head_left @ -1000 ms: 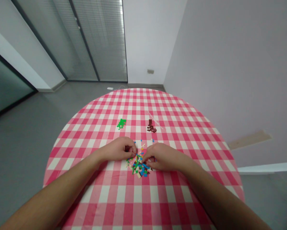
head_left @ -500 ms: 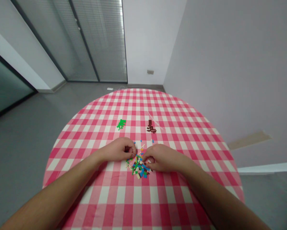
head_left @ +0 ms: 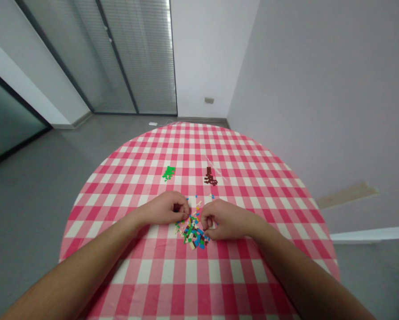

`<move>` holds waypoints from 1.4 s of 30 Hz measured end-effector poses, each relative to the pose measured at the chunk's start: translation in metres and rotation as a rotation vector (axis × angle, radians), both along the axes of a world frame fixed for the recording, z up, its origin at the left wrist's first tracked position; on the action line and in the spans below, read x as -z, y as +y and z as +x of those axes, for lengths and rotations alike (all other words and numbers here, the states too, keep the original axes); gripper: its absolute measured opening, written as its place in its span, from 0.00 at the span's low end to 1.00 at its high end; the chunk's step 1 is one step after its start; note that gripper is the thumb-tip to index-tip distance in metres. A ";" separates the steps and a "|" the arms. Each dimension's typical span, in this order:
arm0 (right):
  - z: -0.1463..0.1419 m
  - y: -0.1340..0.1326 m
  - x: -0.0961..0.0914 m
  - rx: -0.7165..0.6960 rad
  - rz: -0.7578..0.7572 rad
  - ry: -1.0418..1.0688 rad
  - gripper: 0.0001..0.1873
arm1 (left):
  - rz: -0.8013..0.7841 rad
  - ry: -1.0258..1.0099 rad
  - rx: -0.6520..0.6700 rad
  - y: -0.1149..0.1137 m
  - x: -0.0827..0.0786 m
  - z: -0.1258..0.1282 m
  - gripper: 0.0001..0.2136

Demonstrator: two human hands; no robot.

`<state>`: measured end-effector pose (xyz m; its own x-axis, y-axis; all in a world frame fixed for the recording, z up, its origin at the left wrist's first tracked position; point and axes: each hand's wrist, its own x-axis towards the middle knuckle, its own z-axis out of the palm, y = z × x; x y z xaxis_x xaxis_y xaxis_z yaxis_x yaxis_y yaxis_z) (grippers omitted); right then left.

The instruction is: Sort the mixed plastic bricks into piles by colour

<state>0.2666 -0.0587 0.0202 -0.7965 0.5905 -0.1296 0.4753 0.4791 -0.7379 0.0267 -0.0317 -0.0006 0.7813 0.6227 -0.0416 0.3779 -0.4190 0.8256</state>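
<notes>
A loose pile of small plastic bricks (head_left: 193,233) in blue, green, cream, yellow and brown lies near the front of the round table (head_left: 186,270). My left hand (head_left: 164,208) rests at the pile's upper left, its fingers curled together and a dark spot showing between them. My right hand (head_left: 223,219) sits at the pile's right edge, also curled, fingertips close to the bricks. Whatever the fingers may hold is hidden. Farther off lie a small heap of green bricks (head_left: 168,173) and a heap of dark brown bricks (head_left: 210,176).
The table wears a pink-and-white gingham cloth, and a few stray bricks lie just above the pile. Grey floor (head_left: 33,213) surrounds the table. Behind it stand a glass partition with blinds (head_left: 137,58) and a pale wall (head_left: 302,75).
My right hand has drawn slightly rightward, off the pile's edge, showing more bricks. My left hand has barely moved, and the green and brown heaps stay put.
</notes>
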 end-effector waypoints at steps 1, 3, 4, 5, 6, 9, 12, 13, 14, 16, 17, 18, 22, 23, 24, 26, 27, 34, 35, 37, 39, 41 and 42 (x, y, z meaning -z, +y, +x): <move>0.001 0.001 0.000 0.040 -0.046 0.041 0.06 | 0.000 0.002 0.000 0.000 0.000 0.000 0.07; 0.004 0.006 0.003 0.147 -0.120 0.118 0.05 | -0.004 -0.002 0.001 0.000 0.000 0.001 0.06; 0.006 0.010 0.006 0.209 -0.138 0.159 0.05 | -0.007 -0.006 0.004 0.000 0.001 0.001 0.06; 0.008 0.014 0.010 0.273 -0.143 0.200 0.04 | -0.011 -0.012 0.007 0.000 0.001 0.000 0.06; 0.010 0.018 0.013 0.346 -0.125 0.253 0.03 | -0.015 -0.016 0.013 0.000 0.002 0.000 0.06; 0.017 0.031 0.024 0.543 -0.048 0.400 0.06 | -0.033 -0.019 0.023 0.000 0.002 -0.001 0.05; 0.023 0.041 0.028 0.784 0.100 0.311 0.08 | -0.043 -0.017 0.015 -0.001 0.001 0.000 0.05; 0.025 0.043 0.028 0.831 0.146 0.245 0.08 | -0.042 -0.014 0.009 -0.001 0.001 0.000 0.05; 0.027 0.045 0.028 0.851 0.183 0.177 0.07 | -0.038 -0.009 0.003 -0.001 0.001 0.000 0.05; 0.028 0.046 0.026 0.841 0.236 0.078 0.07 | -0.037 -0.001 -0.002 -0.001 0.001 0.001 0.05; 0.029 0.046 0.026 0.824 0.253 0.047 0.07 | -0.040 -0.001 -0.002 0.000 0.001 0.001 0.05; 0.029 0.046 0.025 0.806 0.267 0.023 0.07 | -0.042 -0.003 0.000 0.000 0.002 0.001 0.05; 0.030 0.048 0.026 0.755 0.340 -0.072 0.08 | -0.039 -0.010 -0.003 0.000 0.002 0.001 0.05; 0.031 0.048 0.026 0.747 0.360 -0.093 0.08 | -0.040 -0.011 -0.005 0.000 0.002 0.001 0.05; 0.032 0.049 0.026 0.745 0.374 -0.107 0.08 | -0.041 -0.013 -0.006 0.000 0.002 0.001 0.05; 0.033 0.049 0.027 0.755 0.372 -0.114 0.08 | -0.044 -0.015 -0.007 -0.001 0.001 0.001 0.05; 0.034 0.049 0.027 0.768 0.363 -0.110 0.08 | -0.045 -0.015 -0.008 -0.001 0.001 0.001 0.05; 0.033 0.048 0.030 0.837 0.329 -0.053 0.09 | -0.028 -0.010 -0.012 -0.001 0.003 0.001 0.04; 0.032 0.048 0.031 0.843 0.335 -0.041 0.09 | -0.026 -0.011 -0.009 -0.001 0.003 0.001 0.04; 0.032 0.049 0.033 0.843 0.345 -0.025 0.10 | -0.025 -0.010 -0.002 -0.001 0.004 0.001 0.04; 0.032 0.049 0.035 0.835 0.354 -0.020 0.10 | -0.026 -0.009 -0.003 0.000 0.005 0.001 0.04; 0.032 0.050 0.036 0.829 0.366 -0.018 0.11 | -0.024 -0.008 -0.005 0.000 0.005 0.001 0.05; 0.032 0.050 0.037 0.827 0.374 -0.015 0.11 | -0.024 -0.007 -0.004 0.000 0.005 0.001 0.05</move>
